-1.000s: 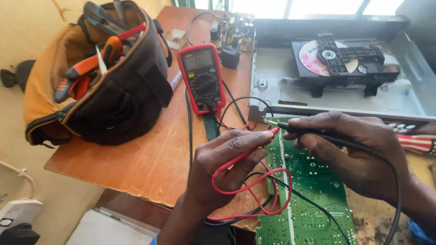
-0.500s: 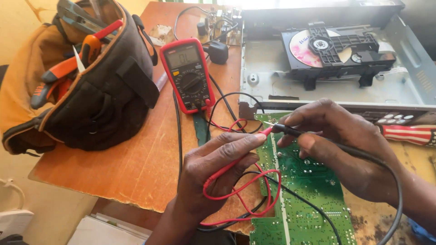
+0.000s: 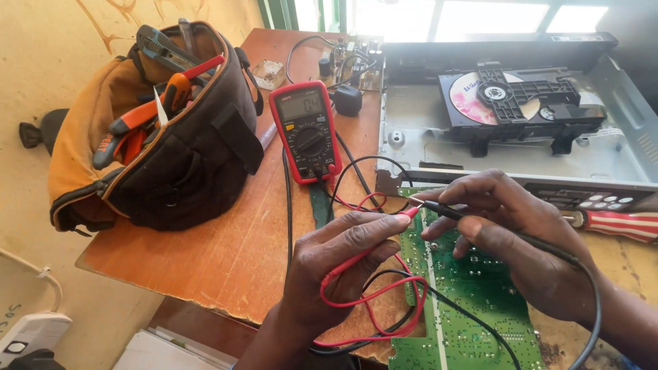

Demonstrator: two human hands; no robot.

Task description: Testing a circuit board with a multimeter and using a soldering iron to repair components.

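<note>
on 1 wooden table (image 3: 226,253), 2 hands (image 3: 343,264) hold 2 probes (image 3: 439,207).

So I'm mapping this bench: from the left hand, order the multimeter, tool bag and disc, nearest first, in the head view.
From the left hand:
1. Multimeter, just up the table, red-cased.
2. Tool bag, up and to the left.
3. Disc, far right, in the open player.
</note>
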